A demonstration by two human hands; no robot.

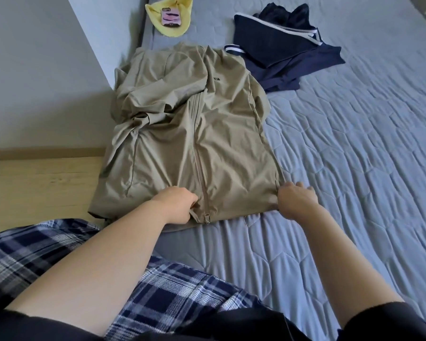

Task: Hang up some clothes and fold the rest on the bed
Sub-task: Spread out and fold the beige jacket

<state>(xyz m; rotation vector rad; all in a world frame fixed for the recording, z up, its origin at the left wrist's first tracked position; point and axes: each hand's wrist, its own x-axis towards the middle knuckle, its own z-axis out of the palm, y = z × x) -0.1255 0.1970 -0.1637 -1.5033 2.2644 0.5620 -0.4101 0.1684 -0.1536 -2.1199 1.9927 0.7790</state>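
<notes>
Left hand [176, 205]: fingers curled, gripping the lower hem of the tan jacket [221, 143] just left of its zip. Right hand [296, 198]: knuckles up, fingers bent, pinching the right-hand corner of the same hem, where the cloth puckers against it; we cannot see the thumb. Tan jacket: laid front up on the near left part of the bed [354, 156], collar away from us, hem nearest us, zip [202, 173] closed along most of its length, the pull [207, 219] at the hem between the hands. One sleeve lies crumpled over the left side of the chest, and that side of the jacket spills past the bed's edge. Navy garments [288, 50]: a loose stack with white trim, touching the jacket's far right shoulder. Yellow cloth [180, 3]: at the far edge of the bed, apart from the jacket, bearing a phone [170, 17] in a pink case. Bed cover: grey-blue, quilted. Plaid trousers [170, 291]: on our legs, at the near edge. Wooden floor [35, 183]: left of the bed, below a pale wall [35, 70].
</notes>
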